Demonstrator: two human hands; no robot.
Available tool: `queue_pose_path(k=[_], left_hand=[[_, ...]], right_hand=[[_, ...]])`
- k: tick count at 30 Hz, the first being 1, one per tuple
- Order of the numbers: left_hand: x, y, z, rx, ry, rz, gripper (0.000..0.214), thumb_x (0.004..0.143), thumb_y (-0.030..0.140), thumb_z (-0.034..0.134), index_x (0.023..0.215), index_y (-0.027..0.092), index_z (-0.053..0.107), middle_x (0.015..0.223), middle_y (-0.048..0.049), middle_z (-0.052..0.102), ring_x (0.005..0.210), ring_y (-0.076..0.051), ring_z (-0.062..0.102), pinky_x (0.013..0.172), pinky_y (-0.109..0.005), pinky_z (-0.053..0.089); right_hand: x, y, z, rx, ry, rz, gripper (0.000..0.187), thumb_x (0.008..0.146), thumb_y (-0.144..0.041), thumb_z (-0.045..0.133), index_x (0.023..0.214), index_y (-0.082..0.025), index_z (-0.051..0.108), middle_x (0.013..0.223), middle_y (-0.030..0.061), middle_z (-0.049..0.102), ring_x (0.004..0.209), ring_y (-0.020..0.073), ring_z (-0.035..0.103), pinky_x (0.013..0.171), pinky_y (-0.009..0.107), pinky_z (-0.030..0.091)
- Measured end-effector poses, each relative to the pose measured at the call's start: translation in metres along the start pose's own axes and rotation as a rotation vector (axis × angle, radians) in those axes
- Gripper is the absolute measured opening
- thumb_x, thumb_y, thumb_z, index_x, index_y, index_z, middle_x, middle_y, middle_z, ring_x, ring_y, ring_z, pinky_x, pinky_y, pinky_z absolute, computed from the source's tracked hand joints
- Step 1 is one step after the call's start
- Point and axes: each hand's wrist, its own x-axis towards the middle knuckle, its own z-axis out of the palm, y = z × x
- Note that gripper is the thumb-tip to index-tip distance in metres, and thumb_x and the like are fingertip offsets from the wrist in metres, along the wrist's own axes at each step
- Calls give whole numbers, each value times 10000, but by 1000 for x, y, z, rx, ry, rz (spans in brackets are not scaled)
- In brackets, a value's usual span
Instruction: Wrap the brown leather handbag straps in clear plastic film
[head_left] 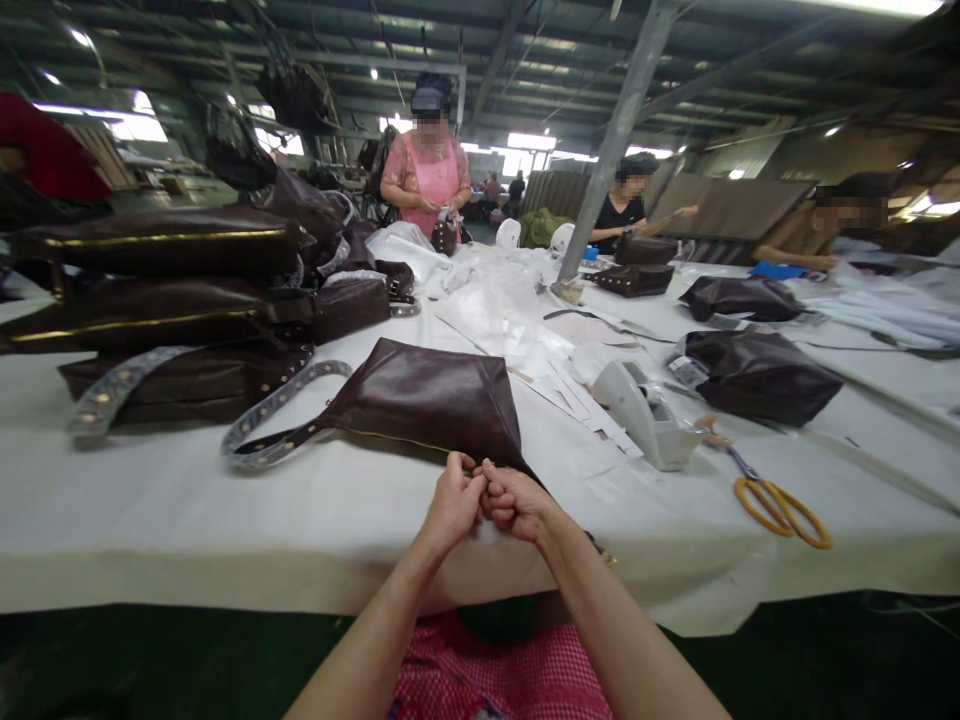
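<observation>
A dark brown leather bag lies flat on the white-covered table in front of me. Its zipper edge faces me, and a studded strap in clear wrapping loops out to the left. My left hand is at the bag's near edge, fingers curled and pinched together. Right beside it, my right hand is closed too, its fingertips meeting those of the left. Whatever small part the fingers pinch at the zipper edge is hidden by them. A strap end with metal fittings hangs over the table edge past my right wrist.
Brown bags are stacked at the left. Rightward lie a tape dispenser, orange-handled scissors and another brown bag. Clear plastic wrapping covers the middle, near a grey post. Several co-workers stand or sit across the table.
</observation>
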Motion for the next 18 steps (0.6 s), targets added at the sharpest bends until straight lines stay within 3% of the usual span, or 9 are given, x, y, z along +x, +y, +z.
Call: queue_pose_path(k=[5, 7, 10, 13, 16, 18], left_hand=[[-17, 10, -6, -55, -80, -112, 327, 836, 488, 525, 930, 205, 391, 560, 16, 623, 442, -156, 606, 457, -247, 473], [-31, 15, -20, -40, -164, -151, 375, 824, 544, 521, 916, 191, 431, 636, -28, 663, 522, -179, 654, 519, -288, 511], [-58, 19, -55, 81, -265, -196, 381, 809, 549, 524, 887, 179, 484, 705, -56, 689, 589, -186, 672, 564, -288, 506], [-84, 13, -98, 200, -229, -200, 375, 779, 533, 543, 892, 176, 523, 710, -49, 695, 589, -174, 659, 550, -262, 474], [-101, 2, -134, 211, -125, -158, 394, 756, 555, 535, 845, 171, 539, 702, -41, 682, 566, -152, 626, 542, -254, 463], [-107, -3, -147, 201, -44, -95, 403, 739, 560, 541, 838, 169, 552, 685, -29, 664, 551, -146, 602, 522, -250, 449]], right_hand=[[2, 5, 5, -40, 53, -57, 267, 872, -326, 677, 750, -154, 513, 419, -127, 363, 282, -15, 268, 308, 85, 143], [-7, 9, 9, -42, 72, -72, 245, 907, -330, 628, 773, -149, 531, 435, -113, 398, 296, -8, 326, 318, 80, 211], [-32, 18, 4, -138, 153, -175, 199, 907, -325, 608, 832, -143, 575, 568, -34, 575, 389, 23, 477, 387, 112, 354], [-59, 20, -15, -415, 289, -432, 206, 841, -345, 645, 898, -148, 634, 669, 19, 648, 462, 68, 522, 437, 173, 390], [-77, 13, -40, -797, 549, -801, 267, 814, -410, 593, 886, -166, 675, 740, 45, 671, 582, 134, 572, 552, 250, 448], [-82, 9, -53, -1075, 714, -936, 281, 804, -400, 563, 912, -173, 687, 865, 74, 694, 701, 177, 615, 688, 305, 481]])
